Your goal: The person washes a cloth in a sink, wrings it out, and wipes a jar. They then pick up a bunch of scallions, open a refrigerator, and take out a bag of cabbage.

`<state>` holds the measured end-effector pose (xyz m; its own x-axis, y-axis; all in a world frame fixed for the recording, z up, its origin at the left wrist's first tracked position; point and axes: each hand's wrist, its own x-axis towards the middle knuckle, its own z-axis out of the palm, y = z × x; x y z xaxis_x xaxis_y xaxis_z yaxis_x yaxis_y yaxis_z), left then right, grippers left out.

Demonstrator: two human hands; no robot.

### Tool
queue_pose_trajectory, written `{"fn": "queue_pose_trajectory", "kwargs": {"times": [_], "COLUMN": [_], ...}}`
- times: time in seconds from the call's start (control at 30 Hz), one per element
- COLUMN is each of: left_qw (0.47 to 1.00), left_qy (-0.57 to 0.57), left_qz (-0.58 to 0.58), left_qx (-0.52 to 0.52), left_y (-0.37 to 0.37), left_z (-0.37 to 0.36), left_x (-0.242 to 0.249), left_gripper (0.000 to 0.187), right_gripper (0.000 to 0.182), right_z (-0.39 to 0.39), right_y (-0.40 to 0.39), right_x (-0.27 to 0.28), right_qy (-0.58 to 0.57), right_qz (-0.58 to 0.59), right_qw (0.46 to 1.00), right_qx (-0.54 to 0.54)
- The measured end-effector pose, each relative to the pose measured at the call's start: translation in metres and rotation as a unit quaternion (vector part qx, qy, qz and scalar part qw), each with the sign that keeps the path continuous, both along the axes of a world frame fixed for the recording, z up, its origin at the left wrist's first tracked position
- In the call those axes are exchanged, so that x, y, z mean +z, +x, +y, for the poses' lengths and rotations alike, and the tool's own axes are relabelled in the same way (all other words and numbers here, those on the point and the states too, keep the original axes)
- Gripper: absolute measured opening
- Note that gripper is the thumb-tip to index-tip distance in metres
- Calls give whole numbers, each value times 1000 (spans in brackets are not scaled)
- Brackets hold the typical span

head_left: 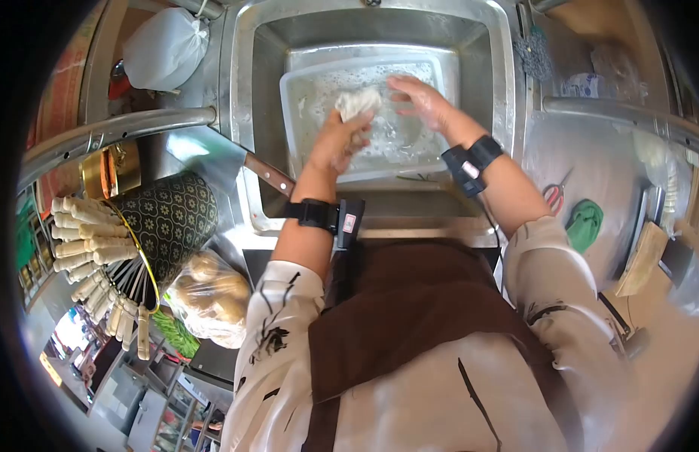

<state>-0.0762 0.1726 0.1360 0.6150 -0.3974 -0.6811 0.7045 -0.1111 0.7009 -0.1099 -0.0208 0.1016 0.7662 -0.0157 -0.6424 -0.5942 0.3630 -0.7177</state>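
Observation:
Over the metal sink (pixel 244 68), my left hand (pixel 340 140) is closed around a crumpled whitish cloth (pixel 358 102). Its thumb and fingers press the cloth's lower part. My right hand (pixel 421 102) hangs to the right of the cloth, apart from it, with fingers spread and nothing in them. Below both hands, a white plastic basin (pixel 291 113) sits inside the sink. Shallow water with foam and bubbles (pixel 395 143) covers the basin's bottom.
A cleaver (pixel 268 175) lies at the sink's left rim, its handle reaching over the edge. Further left are a patterned holder with skewers (pixel 169 218) and a bag of potatoes (pixel 210 290). Scissors (pixel 554 197) and a green cloth (pixel 584 224) rest on the right counter.

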Motion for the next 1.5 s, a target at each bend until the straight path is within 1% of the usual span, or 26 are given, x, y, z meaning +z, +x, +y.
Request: {"fn": "queue_pose_trajectory", "kwargs": {"times": [0.07, 0.17, 0.2, 0.27, 0.37, 0.47, 0.5, 0.63, 0.7, 0.73, 0.8, 0.87, 0.9, 0.97, 1.0, 1.03, 1.1, 1.17, 1.2, 1.23, 1.27, 1.3, 1.33, 1.4, 1.47, 1.5], "left_qw": [991, 969, 962, 962, 956, 930, 914, 958, 952, 946, 933, 977, 988, 970, 954, 951, 943, 956, 953, 949, 956, 955, 955, 951, 964, 969], "left_qy": [-59, -102, -109, -70, -72, -175, -221, -147, -167, -192, -244, -145, -96, -203, -252, -254, -260, -252, -259, -268, -242, -254, -260, -266, -224, -202], "left_qz": [110, 184, 193, 155, 142, 207, 236, 102, 78, 72, 58, -22, -63, 35, 83, 76, 61, 15, 15, 15, -47, -25, 1, 25, -6, -21], "left_qx": [49, 131, 161, 212, 247, 249, 244, 224, 246, 250, 257, 153, 99, 126, 137, 158, 201, 151, 157, 164, 161, 153, 145, 156, 141, 139], "left_y": [-6, -12, -13, -18, -17, -18, -16, -5, -3, -6, -10, 8, 16, 15, 13, 5, -15, 4, 21, 30, 16, 6, -4, -23, -2, 7], "left_z": [8, 20, 23, 21, 14, -3, -9, -7, -22, -31, -47, -34, -29, -23, -20, -28, -54, -41, -28, -30, -32, -40, -46, -48, -37, -34], "left_x": [-26, -76, -90, -106, -117, -108, -103, -91, -56, -43, -26, -35, -39, -34, -31, -16, 12, -17, -37, -27, -14, -5, 0, 6, -12, -20], "left_gripper": [35, 30, 28, 26, 25, 26, 26, 31, 35, 36, 38, 38, 38, 38, 37, 37, 38, 40, 41, 42, 42, 43, 43, 46, 45, 45], "right_gripper": [63, 58, 55, 51, 44, 34, 35, 42, 40, 44, 45, 48, 49, 50, 51, 51, 49, 47, 46, 46, 46, 46, 45, 39, 39, 38], "right_z": [0, -9, -5, 14, 50, 87, 96, 119, 120, 100, 88, 109, 117, 117, 96, 83, 88, 87, 105, 106, 104, 101, 80, 77, 92, 102], "right_y": [-9, -23, -17, -12, -7, -3, -4, -11, -13, -3, 11, 9, 2, -2, 6, 26, 24, 26, 12, 10, 10, 12, 21, 16, 7, -2], "right_x": [-33, -156, -156, -133, -94, -91, -92, -19, -28, -45, -58, -48, -34, 11, 42, 12, -14, -21, -15, -11, -8, -5, -8, -4, 4, 13], "right_qy": [-70, -232, -153, 7, 239, -90, -106, -68, -173, -89, -12, 2, -85, -254, -171, -172, -192, -220, -268, -253, -238, -223, -173, -252, -327, -301], "right_qz": [62, 31, 33, 40, 49, -79, -73, -26, -176, -130, -152, -232, -243, -252, -171, -121, -157, -192, -281, -277, -275, -273, -156, -228, -330, -316], "right_qw": [993, 949, 970, 990, 967, 989, 987, 989, 956, 979, 969, 940, 945, 929, 967, 971, 961, 947, 912, 919, 925, 930, 966, 929, 872, 887], "right_qx": [-78, -210, -186, -137, -68, -80, -98, -127, -161, -133, -194, -250, -200, -92, -84, -118, -126, -136, -134, -122, -113, -108, -117, -147, -153, -149]}}
